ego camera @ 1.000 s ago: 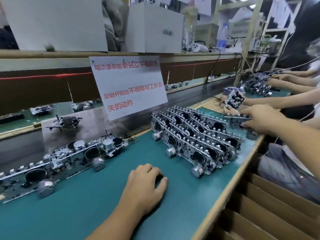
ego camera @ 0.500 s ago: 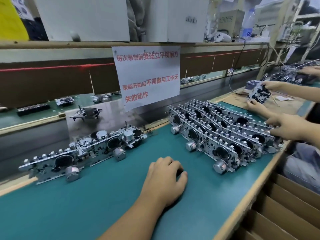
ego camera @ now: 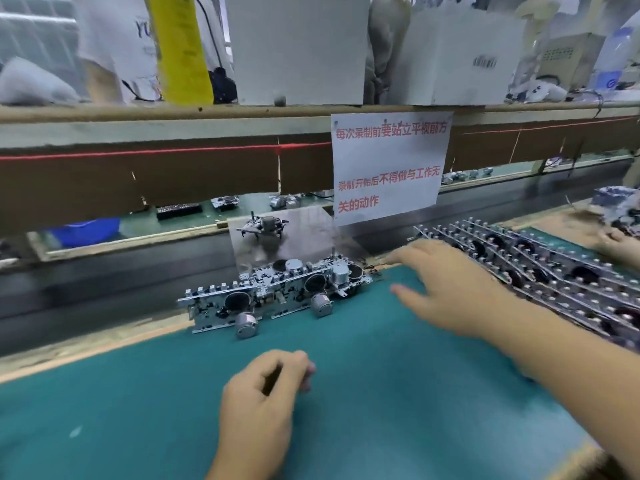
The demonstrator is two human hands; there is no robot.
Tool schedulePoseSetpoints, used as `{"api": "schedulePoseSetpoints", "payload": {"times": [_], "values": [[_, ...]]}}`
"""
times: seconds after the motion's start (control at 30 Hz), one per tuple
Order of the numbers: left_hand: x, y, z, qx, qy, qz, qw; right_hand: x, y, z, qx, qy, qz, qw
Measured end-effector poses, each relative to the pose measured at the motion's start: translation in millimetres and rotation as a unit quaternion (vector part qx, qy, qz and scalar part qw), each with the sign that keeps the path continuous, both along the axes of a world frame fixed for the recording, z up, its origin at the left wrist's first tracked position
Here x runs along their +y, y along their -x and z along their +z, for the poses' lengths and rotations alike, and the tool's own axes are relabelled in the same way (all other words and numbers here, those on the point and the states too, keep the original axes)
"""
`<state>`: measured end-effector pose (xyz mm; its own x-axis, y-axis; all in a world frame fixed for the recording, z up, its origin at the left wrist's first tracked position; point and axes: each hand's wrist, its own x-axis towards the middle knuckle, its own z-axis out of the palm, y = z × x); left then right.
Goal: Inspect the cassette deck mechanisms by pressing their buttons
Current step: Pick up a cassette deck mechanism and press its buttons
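Now the left hand (ego camera: 263, 393) rested on the green tabletop (ego camera: 381, 393) near the viewer, fingers loosely curled and holding nothing, as it had a moment earlier. Beyond it, at the far edge, lay a short row of cassette deck mechanisms (ego camera: 273, 292), untouched. The right hand (ego camera: 446, 289), which a second before had been at the stacked mechanisms (ego camera: 540, 271) on the right, had swung left above the tabletop, fingers spread and empty, reaching toward the short row. No button was pressed yet; a pick-up seemed next.
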<state>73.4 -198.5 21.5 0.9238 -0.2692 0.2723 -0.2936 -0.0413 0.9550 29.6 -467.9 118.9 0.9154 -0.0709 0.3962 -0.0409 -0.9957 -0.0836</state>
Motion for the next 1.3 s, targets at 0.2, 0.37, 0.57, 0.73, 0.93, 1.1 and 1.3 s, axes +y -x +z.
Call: {"api": "schedulePoseSetpoints", "payload": {"times": [0.2,0.37,0.57,0.73,0.93,1.1,1.3], "values": [[91.2,-53.2,-19.5,0.04,0.027,0.16,0.986,35.6,-109.6,-30.9,0.133,-0.079,-0.055,0.986],[90.9,-61.7,-14.3,0.083,0.057,0.112,0.989,25.7,-114.2,-51.7,0.087,-0.13,-0.085,0.984],[92.5,-57.1,-15.5,0.075,0.12,0.081,0.987,21.1,-45.4,-67.2,-0.134,-0.231,-0.19,0.945],[93.9,-59.6,-14.9,0.098,0.181,0.017,0.978,121.1,-23.4,-54.3,-0.081,-0.587,0.077,0.802],[98.5,-66.5,-14.9,0.165,0.231,0.046,0.958,192.3,-43.5,-71.0,0.082,-0.728,0.129,0.668],[92.5,-68.0,-20.4,0.091,0.136,0.098,0.982,195.0,-24.3,-90.1,0.034,-0.227,0.137,0.964],[96.9,-63.2,-17.2,0.141,0.186,0.021,0.972,228.1,-32.4,-99.4,0.069,-0.083,0.126,0.986]]}}
